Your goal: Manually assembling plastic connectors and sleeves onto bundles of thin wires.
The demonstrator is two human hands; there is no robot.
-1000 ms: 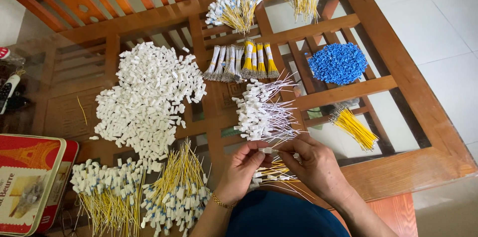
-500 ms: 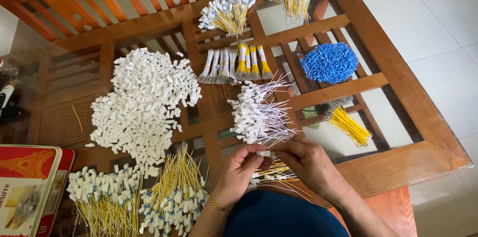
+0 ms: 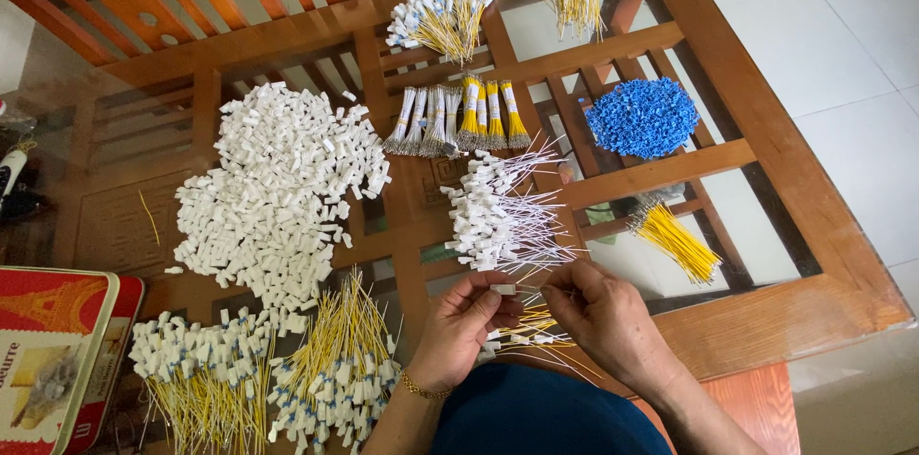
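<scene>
White plastic connector [image 3: 504, 289], small and blocky, sits pinched between the thumb and fingers of the left hand [image 3: 466, 324], at the near edge of the glass-topped wooden table [image 3: 766, 144], just below a pile of white-wired connectors [image 3: 498, 216]. Its long axis lies roughly left to right, pointing toward the right hand [image 3: 603, 316]. That hand's fingertips are closed on thin wires [image 3: 546, 294] running sideways toward the connector. Loose white housings [image 3: 278, 187] lie heaped to the left, well apart.
</scene>
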